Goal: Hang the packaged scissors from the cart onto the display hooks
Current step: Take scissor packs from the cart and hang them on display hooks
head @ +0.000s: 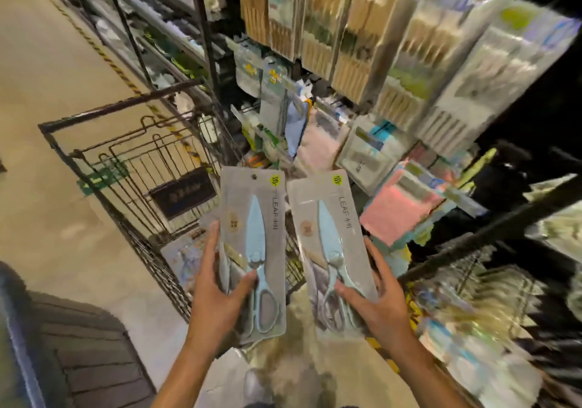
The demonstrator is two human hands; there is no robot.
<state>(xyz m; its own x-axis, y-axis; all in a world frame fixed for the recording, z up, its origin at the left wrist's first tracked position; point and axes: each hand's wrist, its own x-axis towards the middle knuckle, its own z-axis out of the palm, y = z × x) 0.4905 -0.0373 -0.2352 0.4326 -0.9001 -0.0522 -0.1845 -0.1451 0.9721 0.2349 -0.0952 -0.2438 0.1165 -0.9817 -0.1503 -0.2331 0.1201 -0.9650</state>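
A scissors pack (253,250) is gripped at its lower half by the left hand (217,294), thumb on the front, fingers curled behind. A second pack (330,250) is held likewise by the right hand (378,300). Both packs are held upright, side by side and just apart, above the near right corner of the wire cart (132,168). More packs (185,259) are seen in the cart. Blurred hanging goods (393,55) fill the rack to the right; bare floor (47,77) lies to the left.

A shop aisle: a black wire shopping cart (138,162) at left, clear-packaged goods (362,45) hanging on racks upper right.
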